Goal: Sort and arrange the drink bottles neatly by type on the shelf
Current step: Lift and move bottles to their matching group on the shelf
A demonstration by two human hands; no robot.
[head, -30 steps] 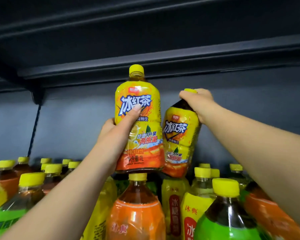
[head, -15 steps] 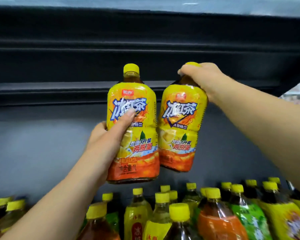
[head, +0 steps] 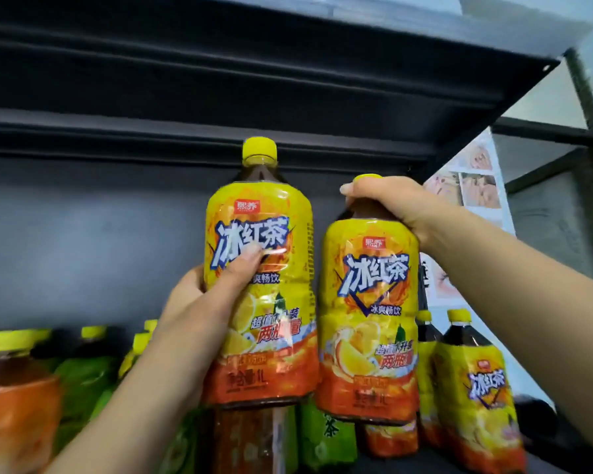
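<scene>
– Both are up in the air, see? The left hand (head: 199, 302) is wrapped round the belly of one iced-tea bottle (head: 271, 213), thumb across the label. The right hand (head: 387, 203) has its fingers curled over the cap and neck of the second iced-tea bottle (head: 370, 319), which hangs just beside the first.

– That neck grip worries me. A full bottle dangling from its top could swing and slip, I reckon.

– Or clip the matching shelved iced-tea bottles (head: 473, 388) standing at the far right and topple one.

– And the green-labelled bottles (head: 322, 439) underneath? Set down carelessly, these two would land among the wrong type.

– Aye. The upper shelf board (head: 220, 80) sits close above that yellow cap (head: 259, 150) too. Lift any higher and it may knock.
</scene>
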